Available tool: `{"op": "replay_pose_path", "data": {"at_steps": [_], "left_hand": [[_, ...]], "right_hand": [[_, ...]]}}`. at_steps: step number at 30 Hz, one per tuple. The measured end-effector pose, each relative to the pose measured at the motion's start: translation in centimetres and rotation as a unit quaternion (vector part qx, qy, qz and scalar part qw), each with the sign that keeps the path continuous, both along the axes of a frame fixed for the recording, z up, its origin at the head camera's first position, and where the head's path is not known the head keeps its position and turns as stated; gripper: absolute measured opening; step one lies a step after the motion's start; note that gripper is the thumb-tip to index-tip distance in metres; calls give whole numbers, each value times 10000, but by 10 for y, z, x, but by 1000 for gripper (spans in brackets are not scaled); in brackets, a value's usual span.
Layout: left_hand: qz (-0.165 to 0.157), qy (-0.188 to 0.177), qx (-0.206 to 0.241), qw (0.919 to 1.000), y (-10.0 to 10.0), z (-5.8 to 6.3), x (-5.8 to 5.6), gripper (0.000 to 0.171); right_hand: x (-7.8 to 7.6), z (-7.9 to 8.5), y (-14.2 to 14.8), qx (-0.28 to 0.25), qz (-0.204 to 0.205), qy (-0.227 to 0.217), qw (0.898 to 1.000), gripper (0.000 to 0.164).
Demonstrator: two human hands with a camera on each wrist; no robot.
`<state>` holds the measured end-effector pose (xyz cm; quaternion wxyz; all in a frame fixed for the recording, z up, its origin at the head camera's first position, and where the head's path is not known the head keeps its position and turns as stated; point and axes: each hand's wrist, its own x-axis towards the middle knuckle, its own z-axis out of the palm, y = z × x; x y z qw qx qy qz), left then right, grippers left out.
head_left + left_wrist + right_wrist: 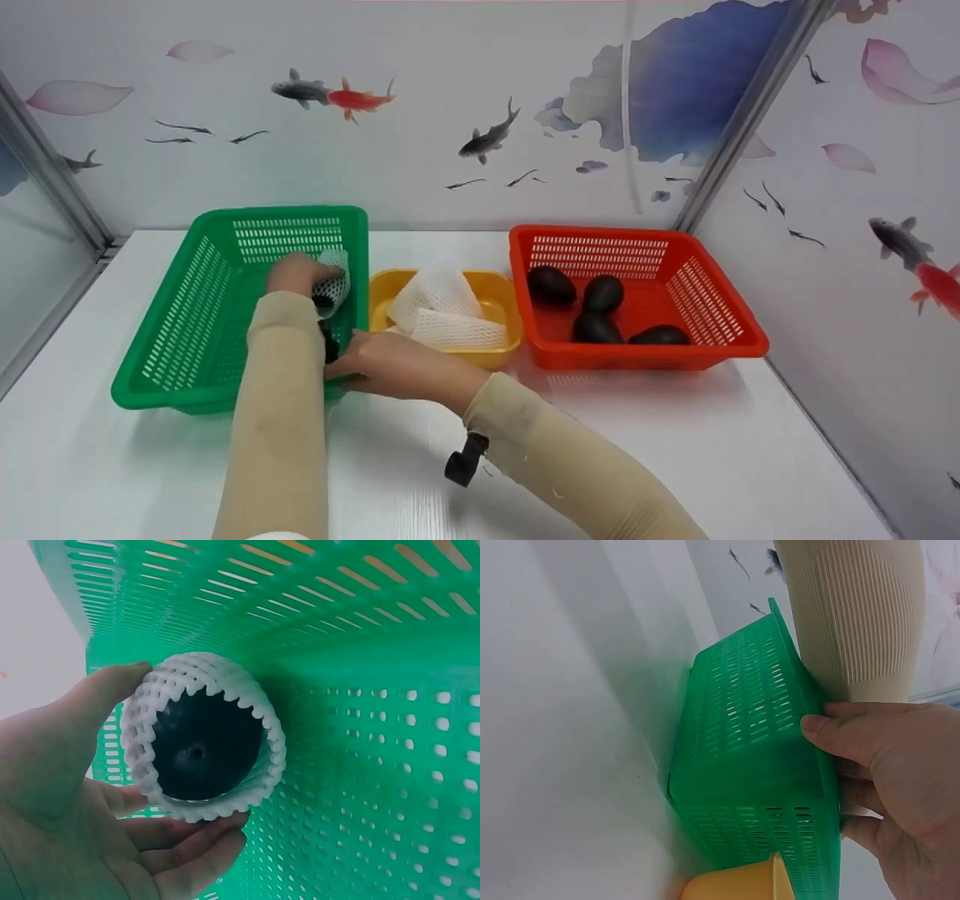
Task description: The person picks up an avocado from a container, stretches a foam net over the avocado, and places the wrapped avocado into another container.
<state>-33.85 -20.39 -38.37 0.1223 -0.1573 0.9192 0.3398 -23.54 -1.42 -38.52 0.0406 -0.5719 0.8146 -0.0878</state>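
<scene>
Inside the green basket [142, 395], my left hand [294, 274] holds a dark avocado [206, 754] wrapped in a white foam net sleeve [139, 739]. The thumb lies on one side of the net and the fingers are under the other, while the avocado's end shows through the net's open mouth. At the basket's near right corner, my right hand [409, 367] grips the rim, thumb on the outside and fingers over the far side, as the right wrist view shows.
A yellow bin [512, 319] with several white foam nets [459, 330] stands between the green basket and a red basket [645, 354]. Several bare avocados [551, 285] lie in the red basket. Printed wall panels [420, 60] stand behind and at the sides of the white table [405, 480].
</scene>
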Motion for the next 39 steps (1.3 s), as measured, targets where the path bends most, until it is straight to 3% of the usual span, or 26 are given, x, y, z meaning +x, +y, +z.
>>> {"op": "replay_pose_path", "data": {"at_steps": [10, 23, 32, 39], "left_hand": [[57, 123, -230, 9996, -3, 7, 10, 66], [-297, 87, -1147, 9929, -5, 23, 4, 73], [-300, 591, -1290, 9894, 2, 34, -2, 52], [-525, 883, -1183, 9877, 19, 44, 1, 52]], "right_hand": [[1, 0, -4, 17, 51, -9, 10000, 35], [2, -4, -7, -48, 48, 64, 10000, 32], [-6, 9, 7, -548, 112, 601, 9966, 31], [-12, 18, 36, -759, -232, 583, 9951, 26]]}}
